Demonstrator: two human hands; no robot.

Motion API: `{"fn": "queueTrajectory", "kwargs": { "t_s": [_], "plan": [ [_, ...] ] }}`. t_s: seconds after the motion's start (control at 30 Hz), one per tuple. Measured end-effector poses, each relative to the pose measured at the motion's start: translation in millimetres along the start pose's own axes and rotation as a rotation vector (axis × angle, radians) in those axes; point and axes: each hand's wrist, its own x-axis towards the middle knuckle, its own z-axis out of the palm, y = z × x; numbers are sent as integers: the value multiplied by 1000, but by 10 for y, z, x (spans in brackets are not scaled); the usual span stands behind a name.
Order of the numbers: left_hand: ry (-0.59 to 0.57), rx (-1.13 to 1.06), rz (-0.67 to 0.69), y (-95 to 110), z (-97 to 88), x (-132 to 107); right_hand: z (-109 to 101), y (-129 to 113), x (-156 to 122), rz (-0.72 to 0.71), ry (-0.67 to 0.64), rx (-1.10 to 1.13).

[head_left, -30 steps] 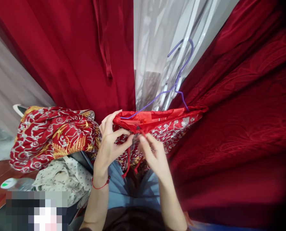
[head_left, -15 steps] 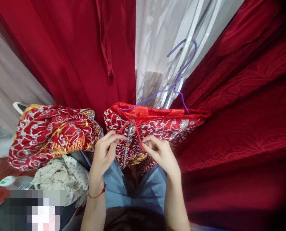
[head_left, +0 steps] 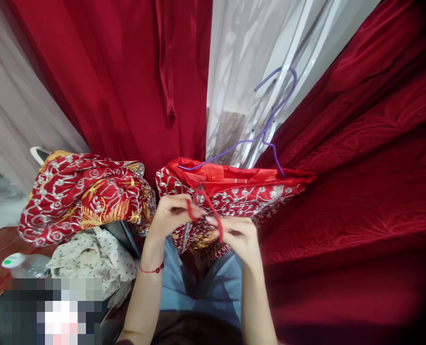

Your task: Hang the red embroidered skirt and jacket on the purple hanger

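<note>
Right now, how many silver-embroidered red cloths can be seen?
2: the bunched cloth, picture left, and the corded cloth on the purple hanger, centre. Others may be hidden.

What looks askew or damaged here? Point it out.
The purple hanger in the red embroidered garment looks mildly askew: its hook leans right and its shoulders slope unevenly. I see no spill or damage.

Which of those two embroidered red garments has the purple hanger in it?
The right-hand garment, with the red cord: the purple hanger reaches into its open top. The bunched garment at left shows none.
</note>
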Motion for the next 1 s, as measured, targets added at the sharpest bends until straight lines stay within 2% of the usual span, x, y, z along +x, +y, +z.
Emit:
{"fn": "queueTrajectory", "kwargs": {
  "t_s": [0.03,0.07,0.2,0.33,0.4,0.53,0.6,0.67,0.73,0.83,0.9,1.0],
  "plan": [
    [-135,50,-6,19,-15,-22,-30,-32,-15,-36,52,-42],
    [-210,100,-4,43,-25,-39,-56,-66,-24,-67,77,-102],
    [-252,238,39,123,-60,-40,-104,-153,33,-227,-36,-432],
    [-372,373,84,137,-158,49,-89,-138,187,-392,-95,-767],
    [-414,409,78,123,-217,105,-66,-101,249,-474,-66,-882],
    [-426,335,-19,68,-260,171,36,-4,316,-695,113,-967],
    [-371,235,-66,36,-220,160,108,47,336,-763,205,-974],
    [-265,147,-85,10,-145,123,176,97,357,-754,278,-959],
    [-126,101,-77,-7,-56,78,232,148,381,-658,334,-877],
    [65,45,-74,-35,50,53,284,210,429,-427,383,-651],
    [179,7,-61,-78,85,89,292,230,473,-293,414,-541],
    [323,26,-17,-179,83,207,253,214,550,-172,470,-473]
  ]
}}
